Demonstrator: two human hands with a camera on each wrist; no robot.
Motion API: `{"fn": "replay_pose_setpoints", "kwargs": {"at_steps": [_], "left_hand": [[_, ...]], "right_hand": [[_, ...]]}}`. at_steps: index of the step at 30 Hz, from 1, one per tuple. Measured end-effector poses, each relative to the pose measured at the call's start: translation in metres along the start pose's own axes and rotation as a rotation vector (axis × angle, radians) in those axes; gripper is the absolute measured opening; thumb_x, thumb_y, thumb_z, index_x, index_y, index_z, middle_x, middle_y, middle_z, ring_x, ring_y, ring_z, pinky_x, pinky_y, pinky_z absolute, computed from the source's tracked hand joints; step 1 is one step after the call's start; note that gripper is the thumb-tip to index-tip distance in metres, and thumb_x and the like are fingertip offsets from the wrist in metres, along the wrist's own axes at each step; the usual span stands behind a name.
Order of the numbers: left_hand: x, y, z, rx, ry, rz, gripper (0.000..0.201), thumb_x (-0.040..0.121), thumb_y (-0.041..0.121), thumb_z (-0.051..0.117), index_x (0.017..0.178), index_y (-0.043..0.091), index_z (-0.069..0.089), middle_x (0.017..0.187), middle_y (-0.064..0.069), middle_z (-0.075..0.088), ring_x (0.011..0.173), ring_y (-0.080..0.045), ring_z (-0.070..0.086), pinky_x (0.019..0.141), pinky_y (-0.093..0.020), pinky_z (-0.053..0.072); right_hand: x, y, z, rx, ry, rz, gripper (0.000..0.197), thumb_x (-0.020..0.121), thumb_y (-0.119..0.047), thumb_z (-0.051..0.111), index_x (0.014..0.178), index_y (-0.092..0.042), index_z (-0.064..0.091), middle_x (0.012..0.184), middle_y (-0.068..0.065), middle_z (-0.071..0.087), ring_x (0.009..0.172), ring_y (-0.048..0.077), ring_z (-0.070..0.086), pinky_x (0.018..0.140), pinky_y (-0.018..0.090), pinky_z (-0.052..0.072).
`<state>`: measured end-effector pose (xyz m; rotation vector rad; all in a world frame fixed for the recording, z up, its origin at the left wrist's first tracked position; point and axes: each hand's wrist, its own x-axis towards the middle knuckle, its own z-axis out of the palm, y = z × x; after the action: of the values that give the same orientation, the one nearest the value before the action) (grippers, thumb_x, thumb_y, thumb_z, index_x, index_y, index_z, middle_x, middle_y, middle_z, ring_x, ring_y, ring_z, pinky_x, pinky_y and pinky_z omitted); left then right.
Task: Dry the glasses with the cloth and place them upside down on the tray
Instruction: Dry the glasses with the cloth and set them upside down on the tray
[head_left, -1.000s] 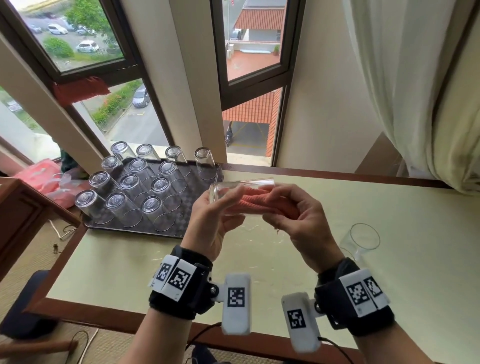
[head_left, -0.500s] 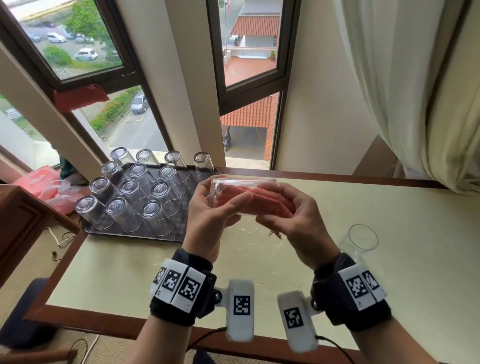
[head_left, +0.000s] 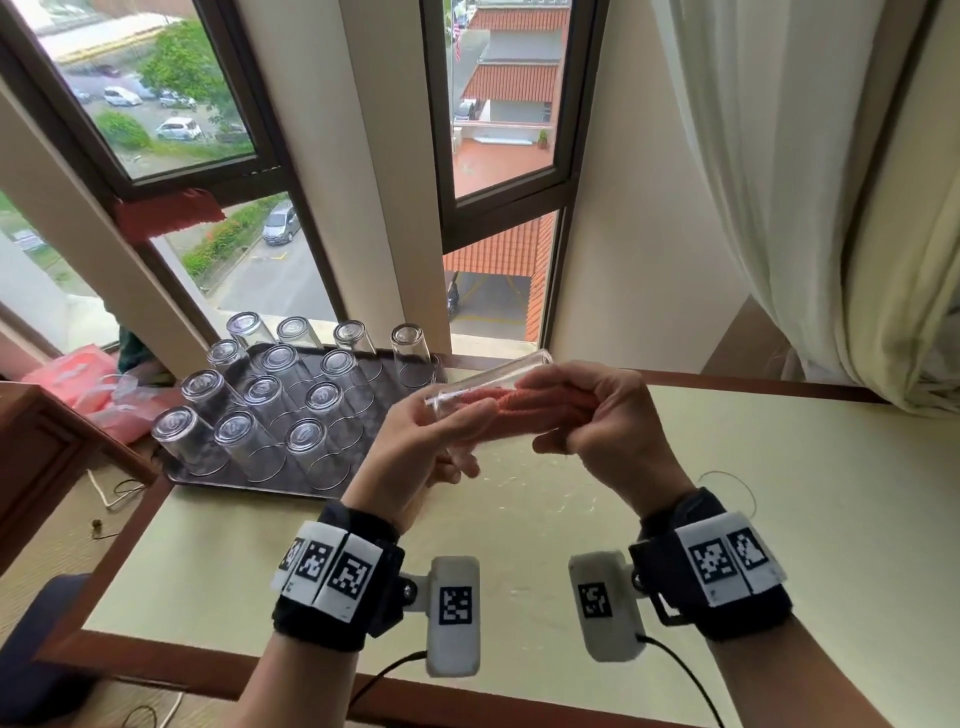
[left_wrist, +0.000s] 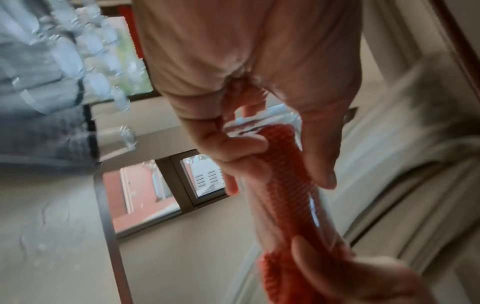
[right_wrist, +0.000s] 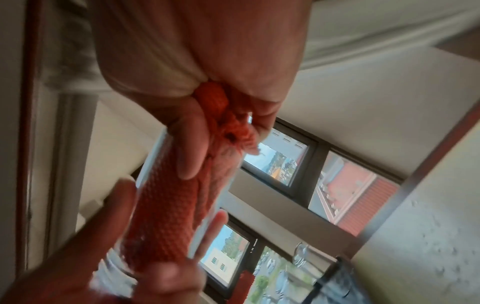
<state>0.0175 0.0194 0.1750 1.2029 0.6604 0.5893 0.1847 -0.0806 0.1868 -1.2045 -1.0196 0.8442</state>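
Note:
A clear glass (head_left: 498, 375) lies on its side in the air over the table, its mouth tilted up to the far right. My left hand (head_left: 436, 441) grips it near the base, thumb on top. An orange cloth (head_left: 524, 408) is stuffed into the glass, and my right hand (head_left: 587, 415) grips the bunched end outside the mouth. The left wrist view shows the cloth (left_wrist: 288, 185) filling the glass between my fingers (left_wrist: 233, 148). In the right wrist view the cloth (right_wrist: 166, 216) runs from my fist into the glass (right_wrist: 153, 156). A dark tray (head_left: 249, 486) at the far left holds several upside-down glasses (head_left: 270, 400).
Another upright glass (head_left: 727, 472) stands on the pale table (head_left: 805, 545) behind my right wrist, mostly hidden. The window frame runs behind the tray, a curtain (head_left: 831, 208) hangs at the right, and a pink plastic bag (head_left: 78, 379) lies beyond the table's left edge.
The glass has tipped from level, its mouth end now higher and farther away. Both hands keep their hold, with the cloth still inside.

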Motion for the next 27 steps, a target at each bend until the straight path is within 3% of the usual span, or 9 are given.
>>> {"fn": "replay_pose_setpoints", "kwargs": {"at_steps": [4, 7, 10, 13, 15, 17, 21, 25, 27], "left_hand": [[-0.006, 0.003, -0.004, 0.073, 0.040, 0.225, 0.068, 0.054, 0.008, 0.096, 0.112, 0.010, 0.060, 0.088, -0.001, 0.075, 0.070, -0.015, 0.070, 0.058, -0.024, 0.057], [-0.008, -0.002, -0.010, 0.186, 0.066, 0.357, 0.067, 0.054, -0.001, 0.088, 0.113, 0.014, 0.060, 0.100, -0.001, 0.075, 0.091, -0.014, 0.073, 0.077, -0.022, 0.057], [-0.008, -0.004, -0.022, 0.229, 0.069, 0.313, 0.071, 0.058, -0.006, 0.089, 0.118, 0.016, 0.058, 0.106, -0.004, 0.074, 0.097, -0.017, 0.072, 0.081, -0.023, 0.056], [-0.012, 0.001, -0.034, 0.114, -0.057, 0.116, 0.068, 0.064, 0.022, 0.093, 0.122, 0.014, 0.059, 0.106, -0.012, 0.073, 0.088, -0.021, 0.070, 0.067, -0.029, 0.057], [-0.015, 0.000, -0.038, -0.054, -0.041, 0.006, 0.074, 0.058, 0.057, 0.088, 0.116, 0.017, 0.065, 0.087, -0.011, 0.073, 0.062, -0.011, 0.063, 0.045, -0.017, 0.043], [-0.014, 0.000, -0.040, -0.196, 0.032, -0.056, 0.078, 0.062, 0.067, 0.079, 0.117, 0.013, 0.065, 0.075, -0.011, 0.070, 0.045, -0.007, 0.052, 0.038, -0.013, 0.033], [-0.009, 0.001, -0.037, -0.174, 0.099, 0.033, 0.051, 0.077, 0.035, 0.071, 0.118, 0.009, 0.058, 0.083, -0.009, 0.071, 0.060, -0.014, 0.066, 0.045, -0.015, 0.043], [-0.008, 0.000, -0.035, -0.083, 0.047, 0.145, 0.067, 0.060, 0.019, 0.092, 0.115, 0.016, 0.054, 0.096, -0.003, 0.072, 0.080, -0.018, 0.069, 0.063, -0.024, 0.056], [-0.007, -0.003, -0.030, -0.045, 0.018, 0.202, 0.067, 0.060, 0.003, 0.089, 0.116, 0.014, 0.053, 0.106, -0.008, 0.069, 0.088, -0.017, 0.071, 0.071, -0.025, 0.059]], "right_hand": [[0.008, 0.004, 0.002, 0.027, -0.049, 0.041, 0.068, 0.063, 0.035, 0.053, 0.080, -0.026, 0.078, 0.086, 0.002, 0.076, 0.084, 0.021, 0.072, 0.057, 0.030, 0.060], [0.011, 0.009, 0.009, 0.027, -0.089, 0.048, 0.054, 0.051, 0.015, 0.067, 0.088, -0.023, 0.078, 0.089, 0.004, 0.075, 0.081, 0.026, 0.067, 0.061, 0.039, 0.055], [0.012, 0.018, 0.018, 0.108, -0.059, 0.056, 0.056, 0.048, 0.021, 0.063, 0.089, -0.015, 0.078, 0.088, 0.007, 0.076, 0.081, 0.025, 0.070, 0.059, 0.037, 0.058], [0.013, 0.019, 0.032, 0.158, -0.075, 0.046, 0.062, 0.060, 0.040, 0.048, 0.093, -0.004, 0.075, 0.090, 0.012, 0.077, 0.086, 0.026, 0.075, 0.061, 0.041, 0.063], [0.017, 0.016, 0.040, 0.106, -0.118, 0.015, 0.062, 0.063, 0.042, 0.042, 0.098, 0.001, 0.072, 0.095, 0.012, 0.077, 0.092, 0.028, 0.075, 0.070, 0.047, 0.061], [0.023, 0.009, 0.046, 0.016, -0.149, -0.001, 0.064, 0.064, 0.040, 0.045, 0.104, -0.003, 0.071, 0.097, 0.009, 0.077, 0.095, 0.024, 0.075, 0.068, 0.038, 0.063], [0.035, -0.001, 0.050, -0.069, -0.122, 0.071, 0.065, 0.065, 0.038, 0.036, 0.095, -0.008, 0.072, 0.088, 0.004, 0.075, 0.087, 0.019, 0.075, 0.064, 0.044, 0.061], [0.036, -0.004, 0.044, -0.077, -0.039, 0.124, 0.058, 0.069, 0.034, 0.036, 0.091, -0.006, 0.071, 0.087, 0.008, 0.072, 0.078, 0.023, 0.072, 0.055, 0.035, 0.059], [0.032, -0.001, 0.041, -0.082, 0.019, 0.122, 0.053, 0.067, 0.029, 0.040, 0.086, -0.008, 0.073, 0.083, 0.009, 0.072, 0.076, 0.024, 0.071, 0.050, 0.033, 0.058]]}}
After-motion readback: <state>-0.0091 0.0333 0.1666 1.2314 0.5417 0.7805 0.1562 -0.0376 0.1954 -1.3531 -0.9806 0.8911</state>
